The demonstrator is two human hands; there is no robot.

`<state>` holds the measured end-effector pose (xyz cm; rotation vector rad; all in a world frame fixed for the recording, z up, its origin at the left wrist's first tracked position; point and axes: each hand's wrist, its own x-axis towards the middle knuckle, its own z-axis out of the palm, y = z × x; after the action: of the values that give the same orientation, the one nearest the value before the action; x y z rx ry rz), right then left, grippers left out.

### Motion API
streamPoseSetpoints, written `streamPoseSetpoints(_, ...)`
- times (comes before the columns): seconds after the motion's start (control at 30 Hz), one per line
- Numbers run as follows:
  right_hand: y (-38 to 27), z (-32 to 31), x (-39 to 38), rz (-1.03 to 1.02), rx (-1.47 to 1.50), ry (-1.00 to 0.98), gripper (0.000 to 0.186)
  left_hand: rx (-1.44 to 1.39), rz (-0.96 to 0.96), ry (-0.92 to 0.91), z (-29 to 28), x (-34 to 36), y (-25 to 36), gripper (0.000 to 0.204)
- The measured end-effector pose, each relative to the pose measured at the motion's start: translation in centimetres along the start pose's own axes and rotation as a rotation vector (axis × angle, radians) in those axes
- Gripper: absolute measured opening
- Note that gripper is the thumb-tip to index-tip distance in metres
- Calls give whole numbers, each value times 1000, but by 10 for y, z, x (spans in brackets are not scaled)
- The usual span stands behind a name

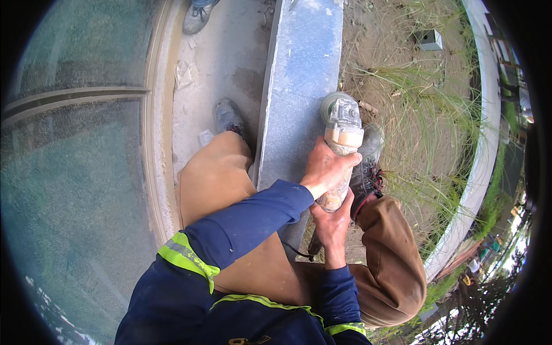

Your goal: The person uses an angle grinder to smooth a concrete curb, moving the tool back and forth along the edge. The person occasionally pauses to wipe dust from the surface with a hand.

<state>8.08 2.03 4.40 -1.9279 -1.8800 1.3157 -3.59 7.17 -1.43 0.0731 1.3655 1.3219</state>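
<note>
An angle grinder (345, 137), coated in pale dust, lies lengthwise between my hands. My left hand (326, 168) wraps round its body just behind the metal head. Lower down, my right hand (334, 229) grips the rear of the body, with the thumb and fingers on either side. The grinder's round disc (329, 107) is at the right edge of a long grey-blue stone slab or ledge (302, 69). Whether the disc touches the edge or spins, I cannot make out. A dark cord (296, 251) shows near my right hand.
My legs straddle the ledge, one boot (229, 115) on the dusty concrete strip (244, 52), the other (368, 172) on grassy soil (420, 138). Large dusty window panes (75, 172) stand left. Another person's shoe (197, 18) is at the top. A white curb (489, 115) curves along the right.
</note>
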Motion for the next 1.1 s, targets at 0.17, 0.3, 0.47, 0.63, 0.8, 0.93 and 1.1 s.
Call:
streamPoseSetpoints(0.17, -14, 3, 2, 30, 12, -62, 88, -100, 40, 51, -13, -3, 6, 65)
streamPoseSetpoints(0.3, -16, 6, 3, 13, -5, -73, 87, -46, 53, 130, -17, 1, 1, 63)
streamPoseSetpoints(0.47, -6, -2, 3, 13, -18, 37, 87, -36, -6, -18, 5, 3, 3, 68)
streamPoseSetpoints(0.63, -9, 0, 5, 25, -1, -14, 88, -131, -6, -68, -5, -2, 17, 52)
streamPoseSetpoints(0.8, -24, 8, 4, 47, -39, -107, 86, -225, 111, 47, -27, -4, 15, 43)
streamPoseSetpoints(0.93, -22, 3, 3, 53, -23, -41, 88, -160, 13, 28, -11, 0, 9, 54)
streamPoseSetpoints(1.1, -12, -3, 2, 46, -8, 15, 88, -55, 32, -13, 3, 3, 1, 58)
